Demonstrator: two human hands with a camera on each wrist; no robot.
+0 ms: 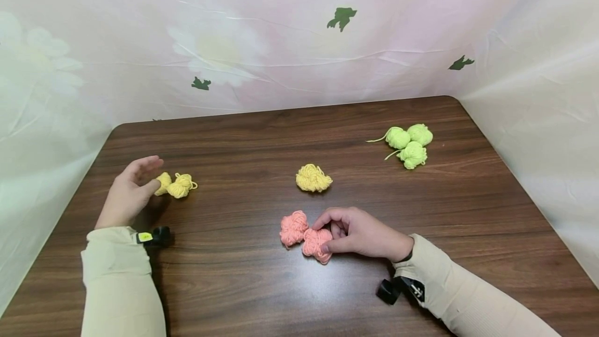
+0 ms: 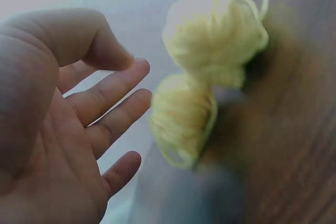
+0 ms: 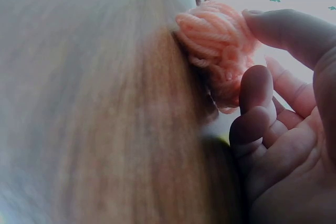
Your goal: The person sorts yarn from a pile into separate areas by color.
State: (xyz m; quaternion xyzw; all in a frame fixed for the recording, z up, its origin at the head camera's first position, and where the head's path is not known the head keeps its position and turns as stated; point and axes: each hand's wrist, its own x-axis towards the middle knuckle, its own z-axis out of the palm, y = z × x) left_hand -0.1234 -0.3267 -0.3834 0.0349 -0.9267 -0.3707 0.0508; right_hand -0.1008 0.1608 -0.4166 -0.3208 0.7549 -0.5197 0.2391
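Observation:
Two pink balls of yarn lie side by side near the middle front of the table. The right hand [image 1: 362,233] pinches the nearer pink ball of yarn [image 1: 314,247] between thumb and index finger. Its other fingers curl towards the palm in the right wrist view. The second pink ball [image 1: 293,228] sits against it on the left. At the left, the left hand [image 1: 128,191] stands beside two small yellow balls of yarn [image 1: 181,185], its thumb overlapping one of them in the head view. In the left wrist view its fingers [image 2: 113,95] are spread and loose, with a gap to the yarn.
A single yellow ball of yarn [image 1: 313,178] lies beyond the pink pair. Three green balls of yarn [image 1: 414,154] cluster at the back right, two with loose tails. The brown wooden table [image 1: 243,144] meets a flowered cloth [image 1: 281,30] at its back and sides.

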